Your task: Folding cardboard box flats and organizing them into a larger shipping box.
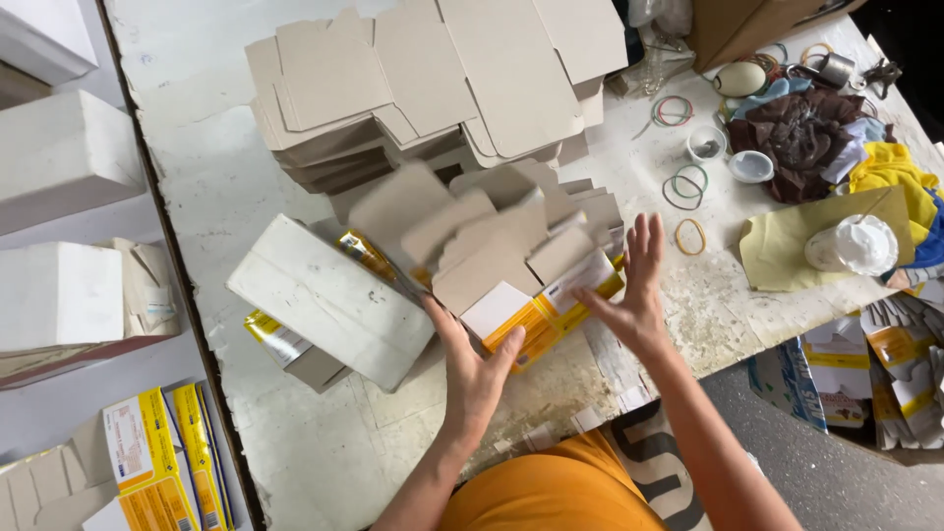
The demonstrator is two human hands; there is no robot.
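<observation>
- Hands meet over a worn white table (226, 177), each laid flat against a bundle of flattened yellow-and-white cartons (536, 310).
- Left hand (474, 369) presses the bundle's near end with an open palm and straight fingers, not curled round anything.
- Right hand (634, 290) is also spread open, fingers pointing away from the person, its palm against the bundle's right side (the two hands seem to square the bundle between them).
- The bundle lies near the table's front edge, just beside a closed white box (329, 300) to its left; grey flaps stick up from its top and are blurred.
- Behind it rises a tall stack of grey die-cut carton blanks (433, 79).
- Loose rubber bands (688, 208) lie right of the hands, near two small white caps (728, 155) and a heap of crumpled cloth (816, 138).
- More yellow cartons (162, 462) sit on a lower shelf at far left.
</observation>
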